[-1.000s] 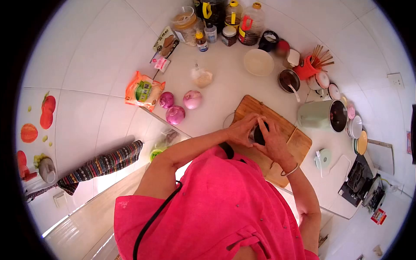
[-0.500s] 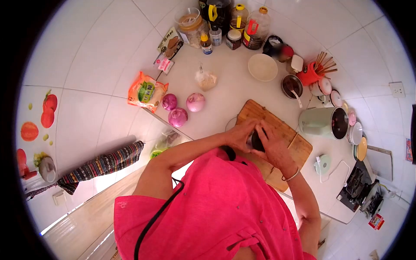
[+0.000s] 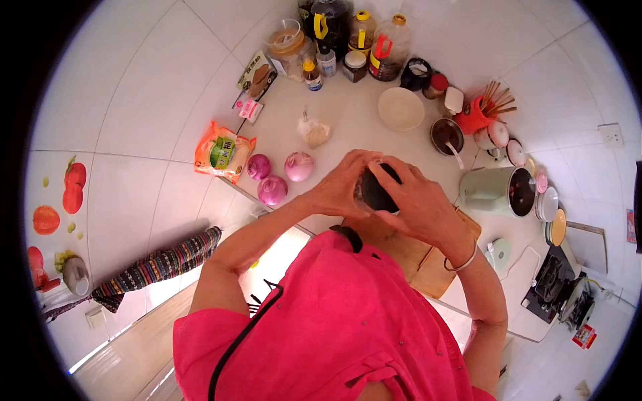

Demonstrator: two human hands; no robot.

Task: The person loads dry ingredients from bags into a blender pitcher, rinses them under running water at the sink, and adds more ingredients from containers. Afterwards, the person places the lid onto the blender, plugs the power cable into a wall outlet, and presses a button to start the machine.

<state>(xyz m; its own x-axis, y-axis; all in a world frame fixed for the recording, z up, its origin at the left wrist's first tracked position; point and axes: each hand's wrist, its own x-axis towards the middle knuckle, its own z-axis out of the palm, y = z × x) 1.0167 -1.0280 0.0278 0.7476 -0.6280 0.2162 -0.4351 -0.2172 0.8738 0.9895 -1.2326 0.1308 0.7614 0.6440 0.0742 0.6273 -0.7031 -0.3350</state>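
Both hands are around a dark-topped round container (image 3: 379, 192), raised above the cutting board. My left hand (image 3: 344, 184) wraps its left side with the fingers curved over the edge. From the right, my right hand (image 3: 420, 204) grips it, its fingers across the dark top and its thumb at the lower edge. Below the hands lies the wooden cutting board (image 3: 435, 271), partly hidden by them and by the pink garment. What the container holds cannot be seen.
Purple onions (image 3: 299, 166) and an orange bag (image 3: 223, 151) lie at the left. Bottles and jars (image 3: 354, 65) line the back. A beige bowl (image 3: 400, 109), a dark bowl with a spoon (image 3: 446, 136), a green pot (image 3: 487, 191) and a stove (image 3: 552, 279) are at the right.
Both hands have lifted the container up and toward the camera, slightly to the left. It now looks larger, and the hands hide the upper part of the cutting board.
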